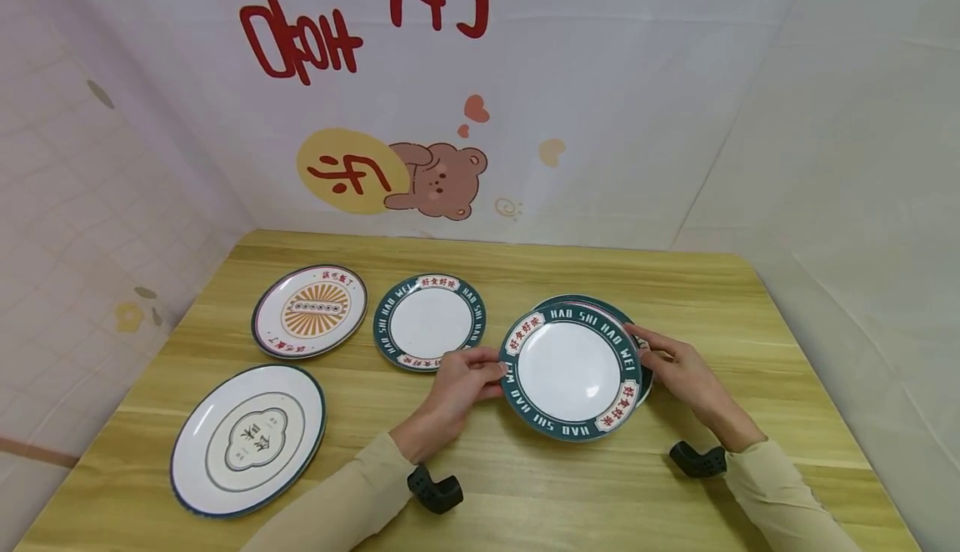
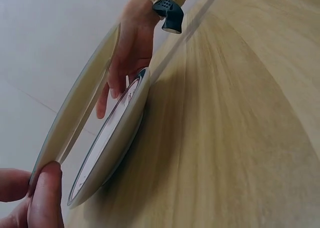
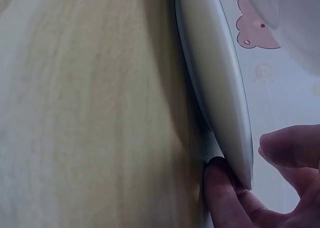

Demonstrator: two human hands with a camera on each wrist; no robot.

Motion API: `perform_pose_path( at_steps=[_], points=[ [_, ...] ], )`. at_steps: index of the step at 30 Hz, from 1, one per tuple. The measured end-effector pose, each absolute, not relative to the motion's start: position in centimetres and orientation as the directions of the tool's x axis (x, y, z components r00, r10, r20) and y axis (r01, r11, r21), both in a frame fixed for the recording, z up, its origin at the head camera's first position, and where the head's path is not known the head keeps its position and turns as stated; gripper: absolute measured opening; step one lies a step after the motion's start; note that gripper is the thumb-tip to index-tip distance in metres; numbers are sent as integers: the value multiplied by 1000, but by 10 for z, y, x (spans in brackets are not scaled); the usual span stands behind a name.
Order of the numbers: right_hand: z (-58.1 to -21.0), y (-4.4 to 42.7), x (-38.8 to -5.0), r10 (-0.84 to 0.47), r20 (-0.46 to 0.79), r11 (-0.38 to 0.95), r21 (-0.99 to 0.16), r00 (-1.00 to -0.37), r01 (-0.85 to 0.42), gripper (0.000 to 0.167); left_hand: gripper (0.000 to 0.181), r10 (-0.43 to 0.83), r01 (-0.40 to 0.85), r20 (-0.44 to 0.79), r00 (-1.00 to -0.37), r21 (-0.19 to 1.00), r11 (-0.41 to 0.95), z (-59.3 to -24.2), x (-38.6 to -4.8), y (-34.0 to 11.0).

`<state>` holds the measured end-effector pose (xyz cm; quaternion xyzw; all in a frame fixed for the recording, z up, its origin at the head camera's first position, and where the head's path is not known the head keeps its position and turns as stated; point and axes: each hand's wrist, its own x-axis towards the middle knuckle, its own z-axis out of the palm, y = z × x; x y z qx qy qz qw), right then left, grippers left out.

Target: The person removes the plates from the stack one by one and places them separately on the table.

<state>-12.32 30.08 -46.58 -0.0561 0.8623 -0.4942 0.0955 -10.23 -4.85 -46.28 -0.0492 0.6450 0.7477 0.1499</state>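
A green-rimmed white plate is raised and tilted, its left edge pinched by my left hand. In the left wrist view, my left thumb and fingers grip this plate's rim, with a gap to the plate under it. That lower plate is mostly covered in the head view. My right hand is at the right side of both plates. In the right wrist view, its fingers touch a plate from beneath at the rim, while the thumb stands apart from it.
On the wooden table, a green-rimmed plate lies left of the hands. Further left are a plate with an orange ray pattern and, nearer, a large white plate. A printed cloth hangs behind the table.
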Motion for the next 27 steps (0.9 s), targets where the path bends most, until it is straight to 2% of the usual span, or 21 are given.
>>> perform_pose_path(
  at_steps=[6,27],
  points=[
    [-466,301,-123,-199,-104,475,-880,-974,-3,50,30,151,-294,-279,-948,952,-89,-459,-98,-58],
    [-466,300,-124,-203,-88,518,-855,-975,-30,51,28,91,-313,-308,-947,949,-45,-444,-92,-101]
  ],
)
